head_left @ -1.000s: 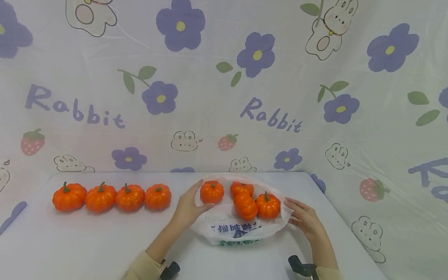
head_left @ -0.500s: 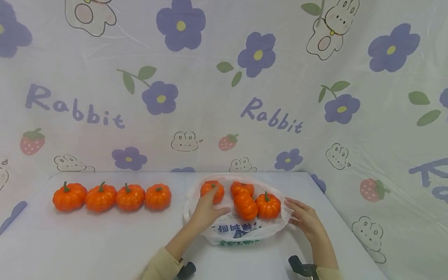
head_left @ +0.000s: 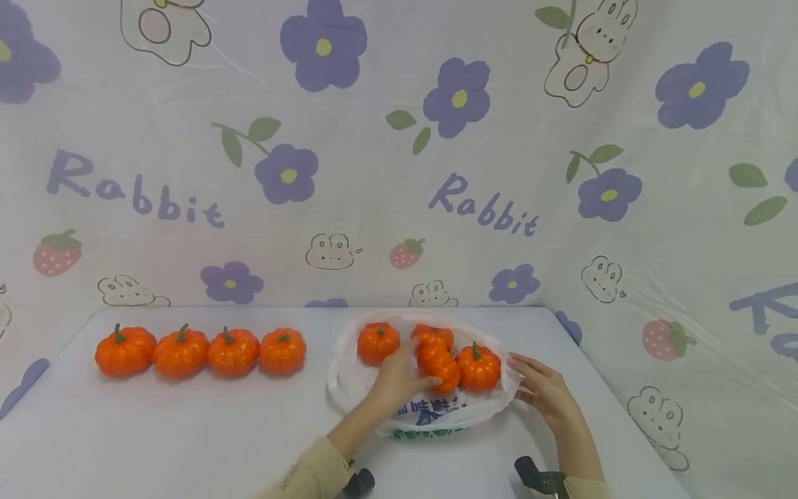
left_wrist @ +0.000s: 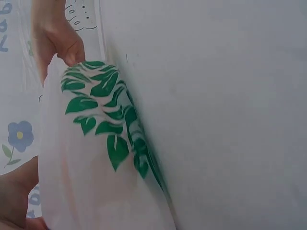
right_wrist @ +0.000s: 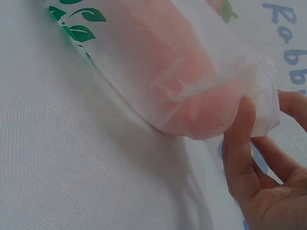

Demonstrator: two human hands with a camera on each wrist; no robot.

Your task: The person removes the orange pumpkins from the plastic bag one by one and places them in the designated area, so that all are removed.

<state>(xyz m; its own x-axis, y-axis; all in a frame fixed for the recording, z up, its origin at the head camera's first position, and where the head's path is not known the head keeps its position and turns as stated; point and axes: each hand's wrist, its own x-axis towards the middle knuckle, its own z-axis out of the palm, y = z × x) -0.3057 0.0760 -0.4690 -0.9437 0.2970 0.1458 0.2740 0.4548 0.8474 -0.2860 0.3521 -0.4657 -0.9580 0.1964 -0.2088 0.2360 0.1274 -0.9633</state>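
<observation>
A white plastic bag with blue lettering and green leaves lies mouth-up on the table, holding several small orange pumpkins. Reaching into its mouth is my left hand, thumb across the front of the middle pumpkin and fingers near its left side; a firm grip is not visible. Left and behind it sit one pumpkin and another partly hidden pumpkin. My right hand pinches the bag's right rim, beside the right pumpkin. In the right wrist view, thumb and fingers hold the thin plastic.
On the left, several more orange pumpkins stand in a row near the back of the white table. A curtain printed with flowers and rabbits hangs behind the table's back edge.
My left hand has let go of the bag's left rim and moved right, over the bag's mouth, to the middle pumpkin. The right hand stays at the right rim.
</observation>
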